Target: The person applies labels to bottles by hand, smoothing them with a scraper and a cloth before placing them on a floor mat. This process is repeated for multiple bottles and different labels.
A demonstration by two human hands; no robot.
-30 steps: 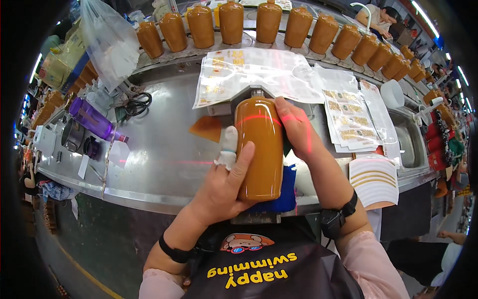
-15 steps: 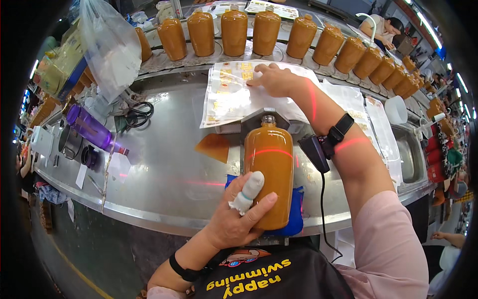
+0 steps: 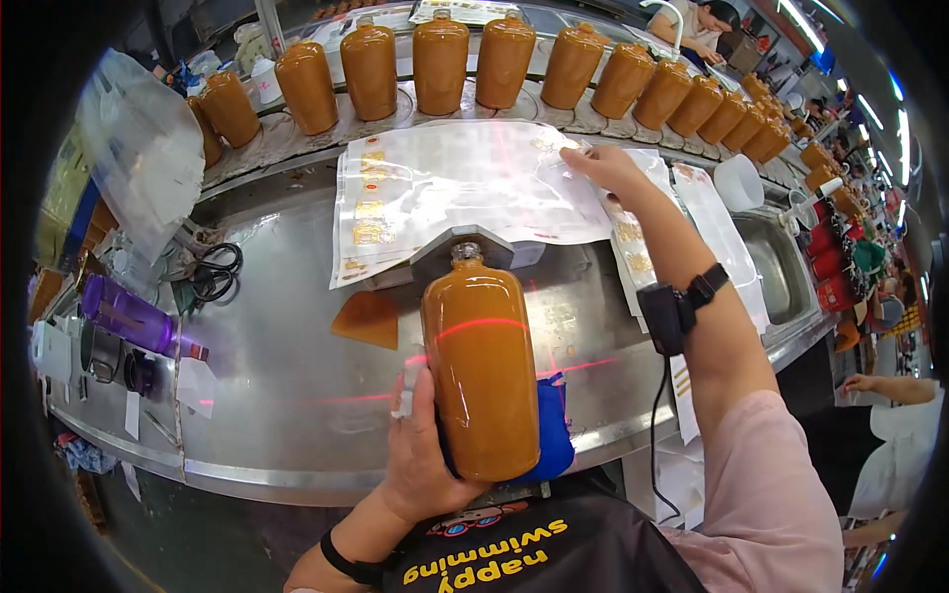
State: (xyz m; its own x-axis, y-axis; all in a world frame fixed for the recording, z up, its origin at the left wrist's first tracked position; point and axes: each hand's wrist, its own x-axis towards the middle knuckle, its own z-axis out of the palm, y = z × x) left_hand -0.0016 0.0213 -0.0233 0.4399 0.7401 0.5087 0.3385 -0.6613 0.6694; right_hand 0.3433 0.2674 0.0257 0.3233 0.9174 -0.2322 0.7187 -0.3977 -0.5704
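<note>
A glossy amber-brown bottle [image 3: 481,385] leans neck-away in front of me, its glass mouth resting in the notch of a grey metal stand [image 3: 431,259]. My left hand [image 3: 423,450] is wrapped round the bottle's lower left side, with a white covering on one finger. Beneath the bottle's lower end lies a blue cloth pad [image 3: 556,435]. Over the right part of a white sheet with gold prints [image 3: 435,198], my right hand [image 3: 605,168] pinches a small clear decal with gold marks [image 3: 556,146]. Red laser lines cross the bottle and the table.
A row of amber bottles [image 3: 440,64] stands on the conveyor behind the sheet. At left are a plastic bag [image 3: 138,158], a purple bottle [image 3: 127,314] and a black cable [image 3: 217,272]. A sink [image 3: 781,272] and white bowl [image 3: 737,183] lie right; a co-worker [image 3: 697,30] sits beyond.
My right hand has moved right across the sheet, with the decal now between its fingers. The left hand has shifted to the bottle's side, and the view has turned slightly.
</note>
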